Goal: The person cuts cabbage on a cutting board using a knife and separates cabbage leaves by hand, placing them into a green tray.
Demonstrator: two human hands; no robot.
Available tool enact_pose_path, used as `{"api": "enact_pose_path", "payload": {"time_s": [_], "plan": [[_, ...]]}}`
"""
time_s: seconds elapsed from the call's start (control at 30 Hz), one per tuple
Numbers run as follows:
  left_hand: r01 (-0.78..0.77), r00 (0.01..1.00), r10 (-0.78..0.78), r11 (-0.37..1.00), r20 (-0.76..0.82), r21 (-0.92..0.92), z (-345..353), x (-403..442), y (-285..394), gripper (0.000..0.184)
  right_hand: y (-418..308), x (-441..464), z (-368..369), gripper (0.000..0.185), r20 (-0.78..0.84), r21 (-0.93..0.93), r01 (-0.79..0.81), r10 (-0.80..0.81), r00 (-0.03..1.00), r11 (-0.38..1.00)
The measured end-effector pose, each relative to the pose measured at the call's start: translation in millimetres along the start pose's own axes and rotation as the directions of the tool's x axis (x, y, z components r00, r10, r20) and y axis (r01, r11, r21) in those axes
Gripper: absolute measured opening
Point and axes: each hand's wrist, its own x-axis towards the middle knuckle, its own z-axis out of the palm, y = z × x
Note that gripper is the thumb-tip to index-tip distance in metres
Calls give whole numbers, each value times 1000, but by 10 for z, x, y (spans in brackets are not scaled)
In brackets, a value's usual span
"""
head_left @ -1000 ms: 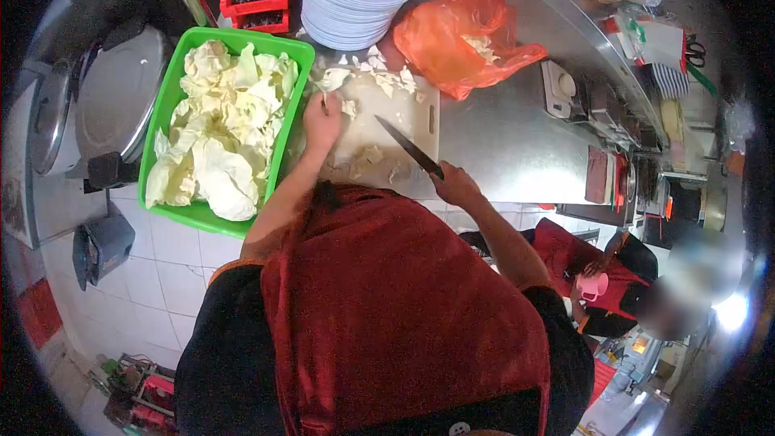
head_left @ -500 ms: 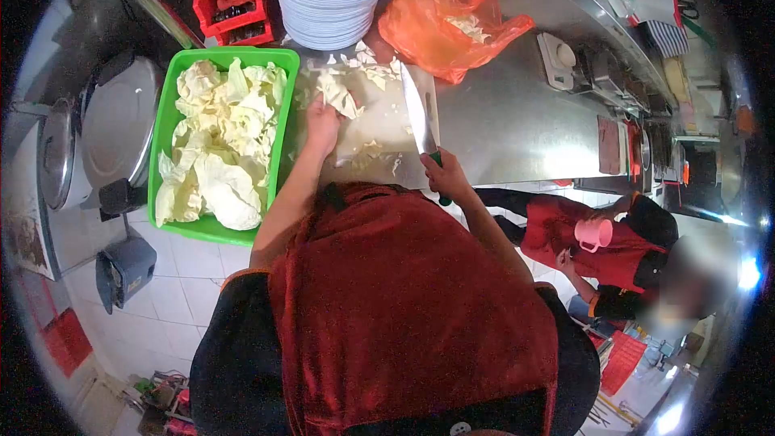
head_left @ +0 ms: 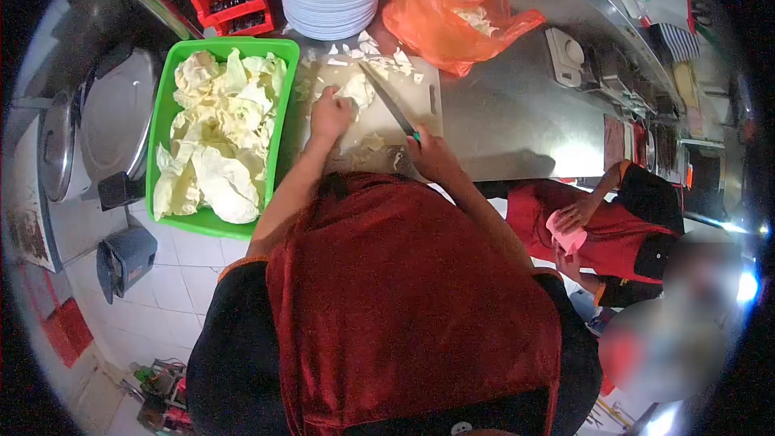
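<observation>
My left hand (head_left: 330,115) is closed on a pale cabbage leaf (head_left: 357,92) on the white cutting board (head_left: 416,117). A knife (head_left: 387,100) is in my right hand (head_left: 433,155), its blade pointing up and left across the board, its tip just above the leaf. Small cut cabbage pieces (head_left: 379,62) lie along the board's far edge, with more scraps near its front edge. Left of the board, a green tray (head_left: 286,105) holds large cabbage leaves (head_left: 222,173).
A stack of plates (head_left: 329,0) and a red bin (head_left: 234,16) stand behind the board. An orange bag (head_left: 436,20) with cut pieces is at the back right, near a white scale (head_left: 565,56). At right, a co-worker holds a pink mug (head_left: 567,236).
The leaf has gone from raised in my left hand to lying on the board. The knife has tilted leftward, its tip now over the leaf. The co-worker's hands are now around the mug.
</observation>
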Motion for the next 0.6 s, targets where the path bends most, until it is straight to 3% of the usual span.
{"api": "enact_pose_path", "payload": {"time_s": [0.07, 0.13, 0.3, 0.4, 0.47, 0.5, 0.57, 0.6], "plan": [[11, 1000, -11, 1000, 4, 5, -1, -25, 26, 40, -56, 43, 61, 32, 43, 11, -42, 41, 998, 999], [-57, 998, 59, 997, -39, 50, 9, -24, -3, 42, -121, 62, 100, 32, 51, -11, -47, 47, 998, 999], [-40, 998, 42, 999, -54, 28, -31, -36, 51, 40, -175, 179, -2, 31, 100, -77, -50, 58, 993, 996], [-35, 999, 36, 999, -29, 31, -33, -33, 54, 37, -178, 227, -76, 28, 49, -126, 41, -35, 998, 991], [-40, 999, 41, 999, -24, 26, -21, -26, 39, 35, -44, 287, 4, 29, -55, -237, 268, -288, 956, 934], [-50, 998, 51, 998, -34, 28, -22, -25, 45, 34, -101, 266, -51, 29, -52, -240, 265, -285, 957, 934], [-56, 997, 58, 998, -48, 26, -6, -8, 26, 33, -293, 228, -193, 28, 87, -261, 106, -87, 992, 959], [-67, 996, 69, 997, -54, 35, 0, 3, 11, 32, -282, 260, -192, 28, 92, -265, 111, -89, 992, 958]]}}
